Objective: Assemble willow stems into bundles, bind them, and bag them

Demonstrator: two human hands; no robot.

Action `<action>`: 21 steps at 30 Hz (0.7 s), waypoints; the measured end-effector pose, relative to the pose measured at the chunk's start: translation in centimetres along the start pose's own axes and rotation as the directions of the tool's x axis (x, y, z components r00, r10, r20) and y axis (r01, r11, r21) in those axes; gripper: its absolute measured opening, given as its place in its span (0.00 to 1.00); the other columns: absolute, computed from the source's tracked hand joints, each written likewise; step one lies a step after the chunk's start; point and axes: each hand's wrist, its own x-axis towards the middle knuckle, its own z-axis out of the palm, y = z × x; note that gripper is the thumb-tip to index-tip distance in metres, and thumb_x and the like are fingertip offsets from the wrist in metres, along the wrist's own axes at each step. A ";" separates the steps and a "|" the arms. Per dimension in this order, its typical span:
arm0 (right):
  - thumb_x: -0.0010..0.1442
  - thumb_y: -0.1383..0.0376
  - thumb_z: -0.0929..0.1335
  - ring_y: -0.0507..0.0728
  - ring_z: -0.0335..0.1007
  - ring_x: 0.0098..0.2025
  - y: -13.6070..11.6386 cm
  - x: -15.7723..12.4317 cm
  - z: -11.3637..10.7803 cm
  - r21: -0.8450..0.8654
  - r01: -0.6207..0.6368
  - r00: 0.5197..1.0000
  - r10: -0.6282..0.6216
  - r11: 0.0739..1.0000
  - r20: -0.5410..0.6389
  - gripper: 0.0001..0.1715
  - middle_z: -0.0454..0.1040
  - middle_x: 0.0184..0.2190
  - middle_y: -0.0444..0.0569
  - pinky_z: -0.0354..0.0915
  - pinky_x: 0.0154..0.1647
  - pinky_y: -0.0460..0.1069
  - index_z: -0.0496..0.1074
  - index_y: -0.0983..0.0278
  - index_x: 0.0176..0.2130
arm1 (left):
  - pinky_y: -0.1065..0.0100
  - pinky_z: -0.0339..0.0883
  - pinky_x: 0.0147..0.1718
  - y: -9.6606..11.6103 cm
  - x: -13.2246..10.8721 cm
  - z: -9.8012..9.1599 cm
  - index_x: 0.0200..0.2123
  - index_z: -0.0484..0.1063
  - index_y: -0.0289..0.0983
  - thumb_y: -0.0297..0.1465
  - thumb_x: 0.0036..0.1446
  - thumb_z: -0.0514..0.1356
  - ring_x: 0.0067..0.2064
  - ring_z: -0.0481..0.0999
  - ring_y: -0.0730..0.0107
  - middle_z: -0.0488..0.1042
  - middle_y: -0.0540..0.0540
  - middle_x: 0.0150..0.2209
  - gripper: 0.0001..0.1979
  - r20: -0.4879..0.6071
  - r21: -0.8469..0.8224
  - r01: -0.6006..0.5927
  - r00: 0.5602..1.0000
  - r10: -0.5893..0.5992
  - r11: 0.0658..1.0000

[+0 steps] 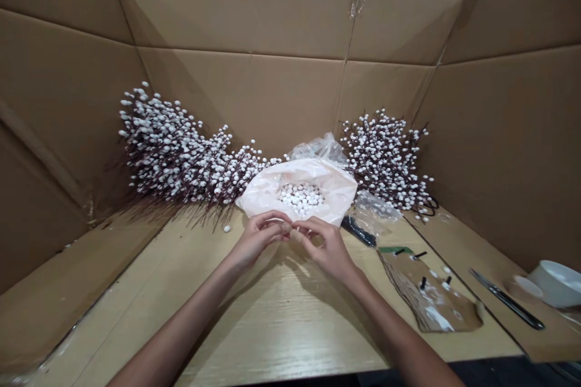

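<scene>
My left hand point(264, 234) and my right hand point(323, 243) meet over the table in front of an open white plastic bag point(258, 188). Both are closed in a pinch, fingertips almost touching. Whatever is between them is hidden or too small to make out. Inside the bag lie many small white balls point(301, 197). Dark stems tipped with white berries point(181, 157) form a large heap behind and left of my hands. A second heap of berry stems point(384, 157) stands to the right of the bag.
Cardboard walls point(245, 84) enclose the table on three sides. To the right lie a layered cardboard piece point(447, 308) with black pegs, a black-handled knife point(508, 301) and a white bowl point(556, 284). A black plastic-wrapped bundle point(359, 231) lies beside the bag. One loose white ball point(227, 228) rests at left.
</scene>
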 end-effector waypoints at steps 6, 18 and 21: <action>0.61 0.69 0.65 0.55 0.71 0.31 0.0 -0.2 0.0 -0.109 0.081 0.996 -0.078 0.991 0.030 0.12 0.76 0.30 0.51 0.65 0.32 0.48 0.77 0.67 0.41 | 0.74 0.66 0.31 -0.4 0.1 0.0 0.23 0.76 0.34 0.28 0.30 0.74 0.29 0.74 0.73 0.77 0.49 0.23 0.14 -0.005 -0.047 0.036 0.999 -0.036 0.998; 0.61 0.67 0.66 0.54 0.73 0.33 -0.5 -0.6 0.3 0.025 0.049 0.996 -0.047 0.998 -0.081 0.12 0.75 0.32 0.50 0.71 0.34 0.47 0.70 0.67 0.45 | 0.76 0.68 0.34 -1.7 0.2 0.4 0.29 0.70 0.35 0.19 0.39 0.68 0.33 0.77 0.74 0.78 0.48 0.31 0.13 0.016 -0.375 0.203 0.977 -0.213 0.905; 0.61 0.68 0.65 0.54 0.73 0.33 -0.6 -0.7 0.5 -0.005 0.096 0.992 -0.096 0.995 -0.084 0.06 0.74 0.32 0.50 0.71 0.32 0.47 0.70 0.66 0.40 | 0.71 0.70 0.35 -1.9 -0.1 0.7 0.39 0.71 0.36 0.21 0.48 0.64 0.35 0.78 0.70 0.78 0.46 0.35 0.14 0.084 -0.490 0.283 0.957 -0.278 0.825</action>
